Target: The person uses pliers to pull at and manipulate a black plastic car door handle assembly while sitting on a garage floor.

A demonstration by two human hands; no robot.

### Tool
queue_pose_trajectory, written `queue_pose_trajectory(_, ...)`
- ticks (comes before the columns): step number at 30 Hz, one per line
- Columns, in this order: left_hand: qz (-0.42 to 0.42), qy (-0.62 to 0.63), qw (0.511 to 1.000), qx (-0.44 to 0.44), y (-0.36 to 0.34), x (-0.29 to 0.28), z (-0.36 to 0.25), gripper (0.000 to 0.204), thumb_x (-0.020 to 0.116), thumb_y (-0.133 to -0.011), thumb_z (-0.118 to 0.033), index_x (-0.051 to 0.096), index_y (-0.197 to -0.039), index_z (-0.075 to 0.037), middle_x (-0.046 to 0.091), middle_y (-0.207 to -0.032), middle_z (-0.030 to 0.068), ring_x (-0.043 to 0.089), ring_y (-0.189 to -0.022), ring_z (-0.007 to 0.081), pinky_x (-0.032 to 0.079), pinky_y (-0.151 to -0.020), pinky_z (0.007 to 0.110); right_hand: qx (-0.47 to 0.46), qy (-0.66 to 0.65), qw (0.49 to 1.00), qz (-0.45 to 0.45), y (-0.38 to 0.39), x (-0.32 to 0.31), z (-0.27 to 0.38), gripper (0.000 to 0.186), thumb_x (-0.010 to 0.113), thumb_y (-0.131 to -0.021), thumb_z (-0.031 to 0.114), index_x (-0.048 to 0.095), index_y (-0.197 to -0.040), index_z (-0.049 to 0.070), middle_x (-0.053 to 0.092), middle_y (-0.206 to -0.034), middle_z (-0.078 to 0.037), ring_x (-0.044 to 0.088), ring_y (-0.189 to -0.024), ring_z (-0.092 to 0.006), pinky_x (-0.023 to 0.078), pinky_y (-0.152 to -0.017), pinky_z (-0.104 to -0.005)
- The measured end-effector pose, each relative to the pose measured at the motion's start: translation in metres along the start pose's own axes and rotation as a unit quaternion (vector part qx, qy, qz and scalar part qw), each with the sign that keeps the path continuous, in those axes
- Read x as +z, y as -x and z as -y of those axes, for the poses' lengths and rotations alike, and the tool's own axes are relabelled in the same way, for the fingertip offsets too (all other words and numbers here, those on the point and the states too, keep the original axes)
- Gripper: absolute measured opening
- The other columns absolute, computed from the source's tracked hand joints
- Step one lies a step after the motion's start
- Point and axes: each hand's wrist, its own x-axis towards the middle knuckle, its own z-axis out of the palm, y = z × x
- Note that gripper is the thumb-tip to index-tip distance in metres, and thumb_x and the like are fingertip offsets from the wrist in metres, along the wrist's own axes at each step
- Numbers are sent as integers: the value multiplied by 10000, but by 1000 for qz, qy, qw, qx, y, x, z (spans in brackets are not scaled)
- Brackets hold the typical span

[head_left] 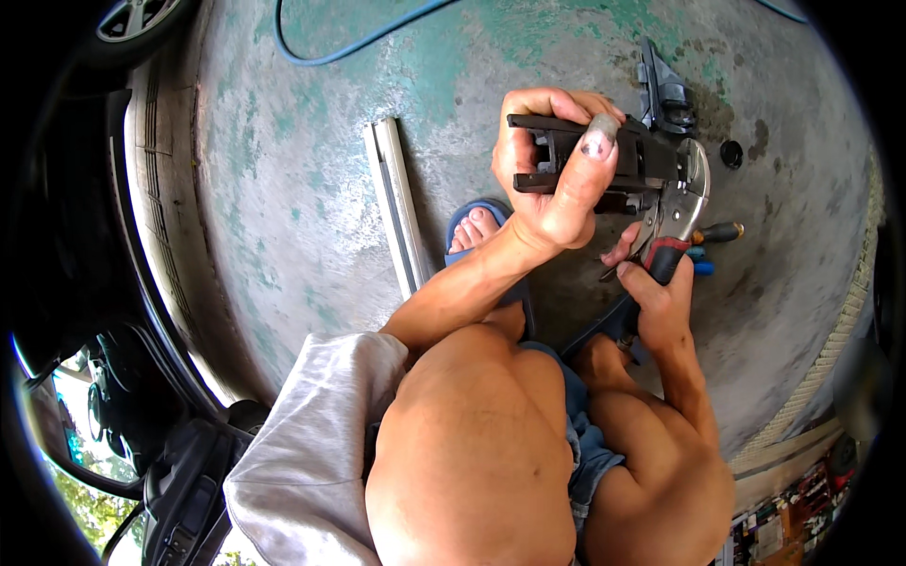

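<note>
My left hand (557,174) is wrapped round a dark, blocky part (645,156) with two prongs sticking out to the left, its thumb pressed on the top. In my right hand (662,307) are locking pliers (689,203) with a silver head and red-and-black grips. The jaws of the pliers meet the right end of the dark part; whether they are clamped on it I cannot tell. Both hands are held up in front of my bent knees, above the concrete floor (311,217).
A long pale metal rail (394,203) lies left of my sandalled foot. Beyond my hands lie a dark bracket-like part (668,99) and a black ring (730,154). A screwdriver (725,232) and a blue-handled tool (703,269) lie right of the pliers. A blue hose (363,47) crosses the far floor; a vehicle stands at the left.
</note>
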Motion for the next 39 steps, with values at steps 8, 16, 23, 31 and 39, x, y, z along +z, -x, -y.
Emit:
queue_pose_trajectory(8,-87,42,993,-73,8,0,15,225,572,-940,-140,436,-1092,-46,608,-890,183,594,-870,285,502,-878,489,-32,44,998,-38,-10,-2,-14,275,578,-803,-46,582,-1073,5,615,-837,-42,601,-796,-126,486,-730,-268)
queue_pose_trajectory(16,-171,81,969,-158,9,-4,27,196,595,-932,-146,472,-1048,-47,624,-810,108,593,-756,162,494,-706,313,-44,130,986,-98,-17,0,-19,252,606,-775,-28,604,-1023,13,596,-792,-15,550,-688,-91,461,-626,-261)
queue_pose_trajectory(23,-317,76,890,-319,14,-17,48,295,525,-962,-356,583,-891,-76,662,-788,80,640,-702,208,527,-692,353,-138,364,905,-173,-29,-5,-15,370,677,-701,45,614,-1062,-7,632,-757,-133,631,-674,-311,506,-676,-384)
queue_pose_trajectory(31,-340,205,774,-494,-3,-12,21,339,534,-931,-414,591,-897,-81,663,-825,93,635,-688,252,535,-698,396,-319,500,779,-202,-40,-26,-8,596,744,-669,28,542,-1229,-15,635,-1041,-204,644,-938,-420,519,-811,-449)
queue_pose_trajectory(39,-179,338,614,-690,22,-40,30,349,519,-930,-371,647,-910,-47,718,-852,152,697,-760,303,589,-774,440,-529,644,552,-22,-54,-61,80,653,693,-502,13,559,-1133,-85,570,-930,-198,557,-820,-391,469,-744,-466)
